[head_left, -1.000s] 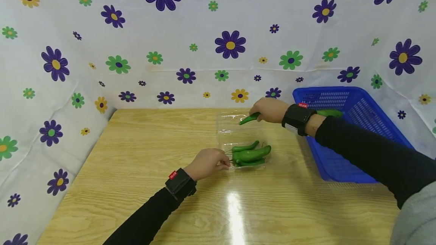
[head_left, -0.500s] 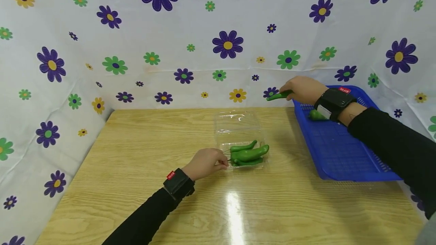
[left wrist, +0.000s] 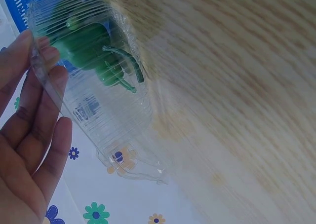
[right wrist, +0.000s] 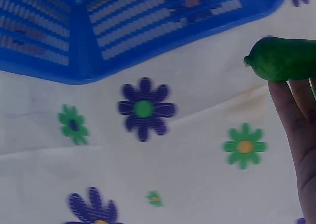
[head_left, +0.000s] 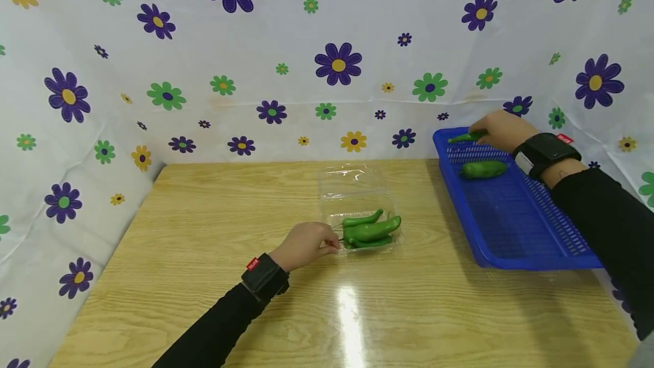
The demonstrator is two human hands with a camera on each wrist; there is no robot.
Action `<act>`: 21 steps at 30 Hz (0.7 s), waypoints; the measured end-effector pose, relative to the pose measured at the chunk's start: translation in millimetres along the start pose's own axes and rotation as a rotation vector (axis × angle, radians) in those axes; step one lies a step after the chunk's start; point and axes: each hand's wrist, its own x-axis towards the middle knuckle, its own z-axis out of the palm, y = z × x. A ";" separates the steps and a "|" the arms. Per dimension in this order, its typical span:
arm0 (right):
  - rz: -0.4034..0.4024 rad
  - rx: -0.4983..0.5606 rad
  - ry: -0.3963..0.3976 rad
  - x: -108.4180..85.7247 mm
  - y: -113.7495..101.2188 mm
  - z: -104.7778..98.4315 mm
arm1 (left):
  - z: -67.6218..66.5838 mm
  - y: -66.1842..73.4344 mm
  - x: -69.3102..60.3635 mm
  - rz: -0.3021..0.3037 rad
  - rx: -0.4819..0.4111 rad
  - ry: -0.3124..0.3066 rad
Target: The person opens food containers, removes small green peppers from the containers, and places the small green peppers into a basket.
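Observation:
My left hand point(head_left: 306, 246) pinches the near left edge of a clear plastic clamshell box point(head_left: 352, 186), its lid folded back. Inside the box lie several green peppers point(head_left: 375, 230); the left wrist view shows their stems point(left wrist: 126, 61) through the ribbed plastic. My right hand point(head_left: 503, 129) grips another green pepper point(head_left: 467, 137) above the far left corner of the blue basket point(head_left: 472, 231). In the right wrist view this pepper point(right wrist: 284, 58) lies between the fingers and shows a blunt end. A thicker green vegetable point(head_left: 482, 169), seemingly a pepper, lies in the basket.
The wooden table point(head_left: 204, 214) runs back to a white cloth point(head_left: 286, 21) printed with flowers, which also lines the sides. The perforated basket stands at the table's right, a short way from the box.
My right hand has carried the pepper from above the box's lid, rightward to over the basket. The left hand keeps its hold on the box edge. The head view has shifted slightly.

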 end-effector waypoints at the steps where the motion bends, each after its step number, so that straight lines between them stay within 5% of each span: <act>1: 0.018 0.005 -0.001 -1.8 5.8 2.4 | -0.1 0.2 0.1 -0.003 -0.004 0.001; 10: 0.122 0.034 -0.035 -13.5 46.3 36.5 | 0.6 -0.9 -0.8 -0.015 -0.008 -0.003; 21: 0.178 0.060 -0.108 -15.2 60.1 83.0 | 1.0 -1.9 -0.3 -0.018 -0.012 -0.004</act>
